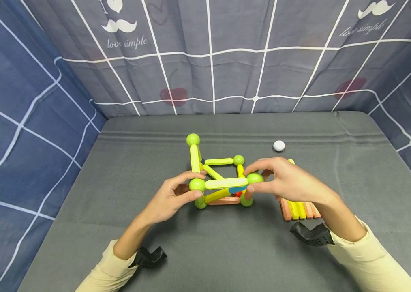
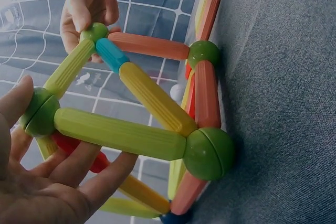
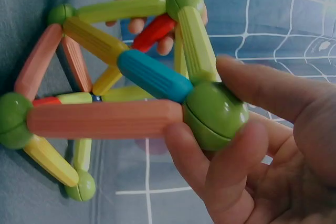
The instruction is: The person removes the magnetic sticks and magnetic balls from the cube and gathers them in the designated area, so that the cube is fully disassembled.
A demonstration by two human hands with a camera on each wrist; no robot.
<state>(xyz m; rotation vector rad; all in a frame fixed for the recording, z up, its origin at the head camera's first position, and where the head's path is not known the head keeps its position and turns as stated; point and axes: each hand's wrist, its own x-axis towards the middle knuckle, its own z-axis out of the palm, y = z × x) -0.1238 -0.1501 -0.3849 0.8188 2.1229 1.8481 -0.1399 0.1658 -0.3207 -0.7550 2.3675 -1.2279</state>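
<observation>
A frame of magnetic rods and balls (image 1: 226,183) stands on the table in front of me, with green balls at most of its corners. My left hand (image 1: 165,203) holds the upper near-left green ball (image 2: 40,112) between thumb and fingers. At the other end of the top yellow-green rod, my right hand (image 1: 285,178) pinches another green ball (image 3: 216,115). From that ball a salmon rod (image 3: 105,119) runs down, and a blue-and-yellow diagonal rod (image 3: 155,75) crosses the near face. A further green ball (image 1: 192,139) tops the far-left upright.
A row of salmon and yellow rods (image 1: 300,210) lies right of the frame, partly under my right forearm. Behind it is a white ball (image 1: 279,146). Grey cloth (image 1: 147,154) covers the table, and patterned curtains (image 1: 234,73) hang at the back and sides.
</observation>
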